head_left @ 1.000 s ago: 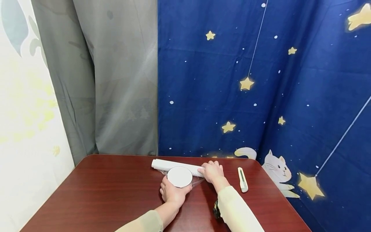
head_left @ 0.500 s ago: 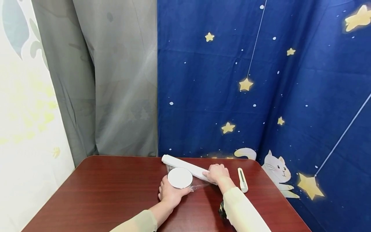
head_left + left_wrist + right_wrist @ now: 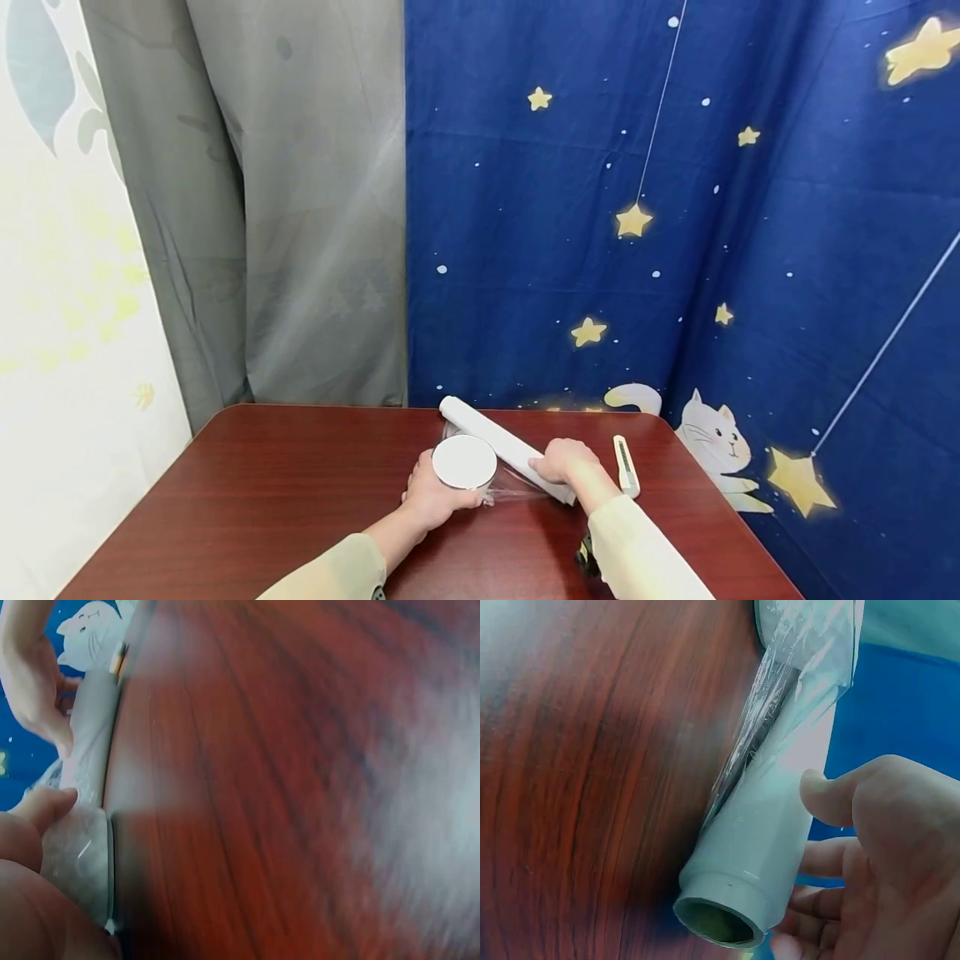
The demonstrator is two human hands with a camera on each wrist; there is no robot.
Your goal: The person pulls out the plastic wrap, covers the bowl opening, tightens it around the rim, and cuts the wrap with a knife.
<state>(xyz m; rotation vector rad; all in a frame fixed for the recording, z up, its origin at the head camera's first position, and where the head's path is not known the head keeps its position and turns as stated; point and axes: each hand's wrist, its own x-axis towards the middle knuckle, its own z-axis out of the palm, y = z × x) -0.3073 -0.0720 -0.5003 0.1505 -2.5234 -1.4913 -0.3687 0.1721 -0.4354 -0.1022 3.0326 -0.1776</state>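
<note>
A white, round-topped container [image 3: 464,462] stands on the table, and my left hand [image 3: 433,493] grips its near left side. Clear cling film [image 3: 761,705] clings to the container and stretches across to a white cling film roll [image 3: 495,442]. My right hand [image 3: 564,461] holds that roll near its right end, with thumb and fingers on either side. The roll lies slanted behind and to the right of the container, its far end near the table's back edge. In the right wrist view its hollow core [image 3: 720,924] shows. The container's lower part is mostly hidden by my left hand.
A pale utility knife [image 3: 626,467] lies right of my right hand. Partly hidden by the right sleeve is a small black thing with a yellow mark [image 3: 587,557]. Curtains [image 3: 525,250] hang behind the dark red table [image 3: 300,500].
My right hand has moved right and nearer, swinging the roll from nearly level to a steep slant and stretching film from the container. My left hand keeps its grip, its forearm shifting slightly left.
</note>
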